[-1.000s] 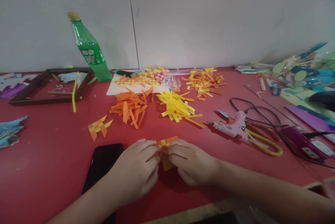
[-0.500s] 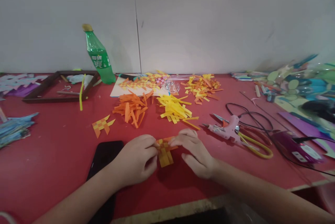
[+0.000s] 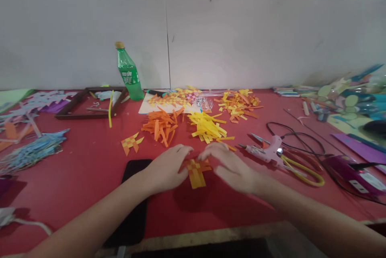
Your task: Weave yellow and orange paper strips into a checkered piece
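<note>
A small woven piece of yellow and orange paper strips (image 3: pixel 196 175) lies between my hands near the front of the red table. My left hand (image 3: pixel 170 168) is at its left side, fingers stretched forward and thumb apart from them. My right hand (image 3: pixel 230 167) arches over its upper right, with curved fingers near the top edge and the thumb spread away. Both hands' fingertips are a little blurred, so whether they touch the paper is unclear. A finished-looking woven paper fish (image 3: pixel 131 143) lies farther left. Beyond are piles of orange strips (image 3: pixel 162 125) and yellow strips (image 3: pixel 208 125).
A black phone (image 3: pixel 134 209) lies under my left forearm. At right are a pink glue gun (image 3: pixel 267 151), yellow-handled pliers (image 3: pixel 307 175) and a purple power box (image 3: pixel 351 173) with cables. A green bottle (image 3: pixel 130 75) and a dark frame (image 3: pixel 87 116) stand toward the back wall.
The view has shifted, so the table things appear farther right and a person shows above the wall. My left hand's pinch at the woven piece has loosened and its fingers now stretch out.
</note>
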Action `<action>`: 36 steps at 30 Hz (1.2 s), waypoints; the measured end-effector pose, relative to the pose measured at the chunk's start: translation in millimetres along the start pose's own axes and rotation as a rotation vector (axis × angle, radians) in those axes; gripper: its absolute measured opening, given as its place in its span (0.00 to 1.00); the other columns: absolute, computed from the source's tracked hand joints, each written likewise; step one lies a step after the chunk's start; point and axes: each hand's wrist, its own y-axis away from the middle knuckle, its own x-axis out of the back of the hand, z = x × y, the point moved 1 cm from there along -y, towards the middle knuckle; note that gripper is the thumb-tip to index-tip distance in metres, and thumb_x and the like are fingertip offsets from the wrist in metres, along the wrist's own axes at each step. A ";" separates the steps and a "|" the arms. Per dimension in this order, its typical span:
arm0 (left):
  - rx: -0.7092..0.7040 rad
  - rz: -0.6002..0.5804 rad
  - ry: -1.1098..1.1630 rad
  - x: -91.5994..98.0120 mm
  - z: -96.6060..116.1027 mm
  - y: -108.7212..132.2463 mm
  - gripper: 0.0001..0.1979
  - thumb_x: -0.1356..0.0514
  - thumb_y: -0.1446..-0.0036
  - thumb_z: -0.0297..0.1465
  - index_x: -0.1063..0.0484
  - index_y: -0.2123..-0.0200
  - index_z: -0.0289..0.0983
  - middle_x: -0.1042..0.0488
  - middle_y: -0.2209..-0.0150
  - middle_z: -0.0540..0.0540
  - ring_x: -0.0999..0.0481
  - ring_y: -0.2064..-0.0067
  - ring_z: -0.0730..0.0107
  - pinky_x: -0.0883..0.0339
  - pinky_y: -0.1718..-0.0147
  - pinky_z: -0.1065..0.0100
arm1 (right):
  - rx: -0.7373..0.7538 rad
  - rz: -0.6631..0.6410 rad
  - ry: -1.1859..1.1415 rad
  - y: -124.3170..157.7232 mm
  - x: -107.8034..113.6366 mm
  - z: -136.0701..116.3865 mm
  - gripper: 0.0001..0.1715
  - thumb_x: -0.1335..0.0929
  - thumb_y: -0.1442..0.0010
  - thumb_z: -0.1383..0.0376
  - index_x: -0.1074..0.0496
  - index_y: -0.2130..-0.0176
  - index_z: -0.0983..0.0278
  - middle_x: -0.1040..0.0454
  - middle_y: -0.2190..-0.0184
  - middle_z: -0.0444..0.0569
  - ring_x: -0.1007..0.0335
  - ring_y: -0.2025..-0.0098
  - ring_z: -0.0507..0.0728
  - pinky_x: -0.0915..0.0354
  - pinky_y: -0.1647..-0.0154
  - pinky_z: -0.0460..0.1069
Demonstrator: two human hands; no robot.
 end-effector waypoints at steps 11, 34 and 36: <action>0.069 0.049 0.066 -16.9 -9.3 -13.8 0.03 0.36 0.48 0.28 0.28 0.69 0.37 0.28 0.68 0.46 0.28 0.63 0.60 0.35 0.64 0.62 | -0.139 0.200 -0.041 -16.0 -27.4 29.6 0.04 0.36 0.40 0.68 0.30 0.64 0.63 0.27 0.67 0.48 0.32 0.63 0.55 0.36 0.60 0.52; 0.404 0.219 1.223 -16.6 -7.5 -15.7 0.16 0.32 0.51 0.33 0.33 0.62 0.37 0.25 0.69 0.52 0.25 0.68 0.74 0.34 0.68 0.73 | -0.417 0.244 -1.123 -7.5 -37.2 28.0 0.22 0.32 0.43 0.49 0.26 0.61 0.64 0.22 0.62 0.54 0.24 0.60 0.60 0.27 0.58 0.55; 0.404 0.193 1.212 -17.5 -8.2 -16.0 0.16 0.32 0.51 0.33 0.34 0.61 0.37 0.23 0.67 0.50 0.24 0.67 0.72 0.33 0.68 0.72 | -0.441 0.206 -1.023 -8.7 -37.4 25.1 0.21 0.28 0.47 0.51 0.26 0.61 0.64 0.22 0.63 0.51 0.24 0.61 0.58 0.28 0.58 0.54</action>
